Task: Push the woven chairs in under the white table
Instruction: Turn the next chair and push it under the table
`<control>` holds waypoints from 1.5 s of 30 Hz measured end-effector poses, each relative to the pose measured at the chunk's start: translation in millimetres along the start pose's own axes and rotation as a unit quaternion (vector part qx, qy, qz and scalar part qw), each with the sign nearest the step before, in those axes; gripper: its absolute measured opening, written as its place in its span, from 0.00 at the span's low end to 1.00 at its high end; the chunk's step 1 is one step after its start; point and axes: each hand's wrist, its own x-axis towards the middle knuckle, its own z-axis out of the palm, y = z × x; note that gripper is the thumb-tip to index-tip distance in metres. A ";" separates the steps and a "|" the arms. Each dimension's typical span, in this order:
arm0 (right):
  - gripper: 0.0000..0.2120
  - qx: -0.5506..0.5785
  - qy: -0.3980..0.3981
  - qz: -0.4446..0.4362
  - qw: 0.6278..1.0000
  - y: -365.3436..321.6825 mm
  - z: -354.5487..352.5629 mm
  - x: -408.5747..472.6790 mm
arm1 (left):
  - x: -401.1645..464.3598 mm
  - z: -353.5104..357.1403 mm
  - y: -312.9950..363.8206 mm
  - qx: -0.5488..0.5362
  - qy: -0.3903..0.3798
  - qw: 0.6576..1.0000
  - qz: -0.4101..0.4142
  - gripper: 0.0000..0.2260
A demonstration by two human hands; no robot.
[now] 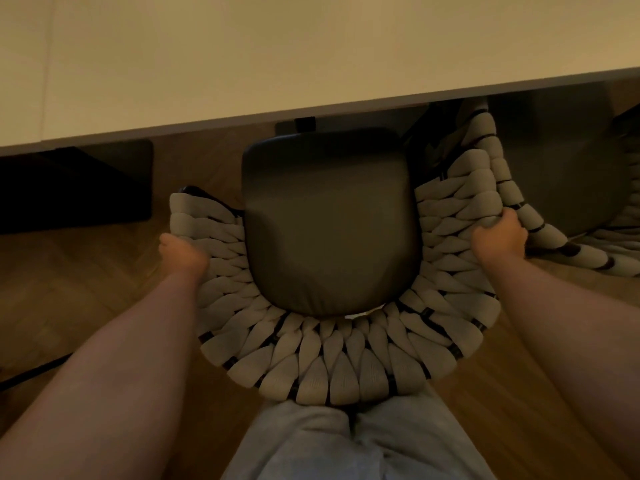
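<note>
Both hands, left point(185, 252) and right point(498, 233), are clamped on the chair's point(332, 358) woven back, seat front just at the table point(311, 57) edge, so it's barely started going under, with a second chair point(502, 188) beside it.

Left hand point(183, 252) and right hand point(498, 233): both arms extended forward and down, bare forearms, fingers curled in grip.

The front of the woven chair point(325, 341) seat is sitting just at the white table point(242, 64) edge, with open floor point(86, 265) lying to its left. A second woven chair point(498, 188) is crowding its right side, seemingly touching. A dark table base point(76, 188) is standing under the table, left.
</note>
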 end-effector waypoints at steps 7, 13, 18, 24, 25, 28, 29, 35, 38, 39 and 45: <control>0.19 -0.033 0.004 -0.025 0.999 -21.2 13.3 25.4 | 17.4 4.8 14.6 0.031 0.023 0.999 0.012 0.22; 0.29 -0.095 0.019 -0.113 0.989 -33.1 16.6 39.8 | 10.7 6.8 6.0 0.115 0.006 0.989 0.089 0.34; 0.38 -0.131 -0.001 -0.208 0.969 -15.1 14.8 22.1 | -15.0 14.7 -19.7 0.288 0.041 0.934 0.206 0.34; 0.35 -0.187 -0.022 -0.287 0.939 11.0 21.6 3.8 | -45.0 21.2 -30.2 0.413 -0.018 0.876 0.248 0.14; 0.33 -0.215 -0.016 -0.314 0.925 15.5 23.2 2.1 | -50.4 21.6 -30.0 0.437 -0.030 0.860 0.264 0.13; 0.21 -0.280 -0.009 -0.384 0.880 24.7 26.3 0.4 | -60.6 22.0 -28.9 0.451 -0.035 0.846 0.281 0.14; 0.18 -0.293 -0.010 -0.388 0.874 24.5 26.9 0.6 | -61.5 22.1 -28.4 0.427 -0.023 0.859 0.282 0.13; 0.12 -0.315 -0.002 -0.474 0.822 15.9 30.6 -2.7 | -50.1 25.3 -39.0 0.333 0.024 0.876 0.349 0.09; 0.16 -0.330 -0.024 -0.575 0.749 21.9 29.7 -2.9 | -38.8 27.5 -43.2 0.363 0.010 0.819 0.445 0.13; 0.18 -0.339 -0.049 -0.596 0.726 24.5 30.0 -5.3 | -37.2 27.6 -43.0 0.369 -0.019 0.807 0.460 0.18; 0.22 -0.295 -0.073 -0.629 0.716 19.2 42.8 -21.3 | -35.5 29.7 -39.1 0.311 -0.135 0.800 0.495 0.28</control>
